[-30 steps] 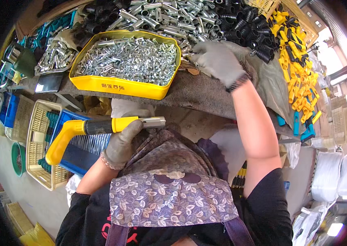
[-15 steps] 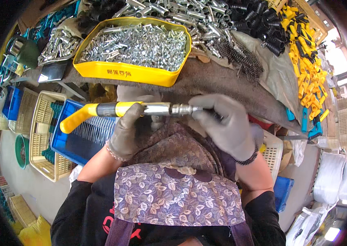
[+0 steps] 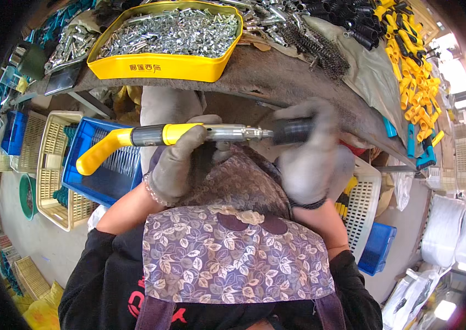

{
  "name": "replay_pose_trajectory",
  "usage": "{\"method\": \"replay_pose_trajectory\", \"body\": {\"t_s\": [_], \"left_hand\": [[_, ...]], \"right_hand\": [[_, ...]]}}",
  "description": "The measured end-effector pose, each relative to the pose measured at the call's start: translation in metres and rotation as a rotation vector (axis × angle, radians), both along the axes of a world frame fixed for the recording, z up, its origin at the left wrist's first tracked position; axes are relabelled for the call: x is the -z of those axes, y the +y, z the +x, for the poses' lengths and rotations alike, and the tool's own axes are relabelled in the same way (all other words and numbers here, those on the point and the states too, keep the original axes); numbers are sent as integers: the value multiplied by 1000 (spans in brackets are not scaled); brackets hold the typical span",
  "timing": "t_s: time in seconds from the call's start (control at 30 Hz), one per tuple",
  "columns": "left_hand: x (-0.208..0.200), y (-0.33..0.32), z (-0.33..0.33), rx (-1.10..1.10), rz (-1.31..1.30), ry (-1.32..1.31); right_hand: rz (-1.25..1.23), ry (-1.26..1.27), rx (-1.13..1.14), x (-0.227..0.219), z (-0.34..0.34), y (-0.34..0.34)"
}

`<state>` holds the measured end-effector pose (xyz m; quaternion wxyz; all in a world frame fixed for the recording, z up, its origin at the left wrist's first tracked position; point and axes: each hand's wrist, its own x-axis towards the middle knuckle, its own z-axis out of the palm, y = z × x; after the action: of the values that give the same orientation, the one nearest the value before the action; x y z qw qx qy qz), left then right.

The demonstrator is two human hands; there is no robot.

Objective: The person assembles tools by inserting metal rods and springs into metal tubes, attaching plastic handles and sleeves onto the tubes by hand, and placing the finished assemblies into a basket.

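Note:
My left hand, in a grey glove, is closed round a tool held level across my lap. The tool has a bent yellow handle at its left end, then a black band, a yellow collar and a shiny metal shaft that narrows to a stepped tip. My gloved right hand, smeared by motion, is curled round a black sleeve in line with that tip. The sleeve's left end is at or very near the tip; I cannot tell whether they touch.
A yellow tray of small metal parts stands on the bench. Behind and right lie metal tubes, springs, black sleeves and yellow handles. A blue crate and cream baskets flank me, with another white basket at right.
My right hand has moved from the metal tip to the right, and the black sleeve now shows in line with it. The bench sits higher in the picture as the view has shifted.

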<state>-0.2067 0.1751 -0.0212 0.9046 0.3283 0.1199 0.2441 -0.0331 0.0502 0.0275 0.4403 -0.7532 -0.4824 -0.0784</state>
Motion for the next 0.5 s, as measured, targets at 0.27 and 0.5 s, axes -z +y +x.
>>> {"method": "replay_pose_trajectory", "body": {"t_s": [0.27,0.5], "left_hand": [[-5,-2,-4,-72,68,127],[2,7,-8,-64,314,229]], "right_hand": [[-8,311,-561,21,-9,-10],[-74,621,-412,42,-14,-17]]}}
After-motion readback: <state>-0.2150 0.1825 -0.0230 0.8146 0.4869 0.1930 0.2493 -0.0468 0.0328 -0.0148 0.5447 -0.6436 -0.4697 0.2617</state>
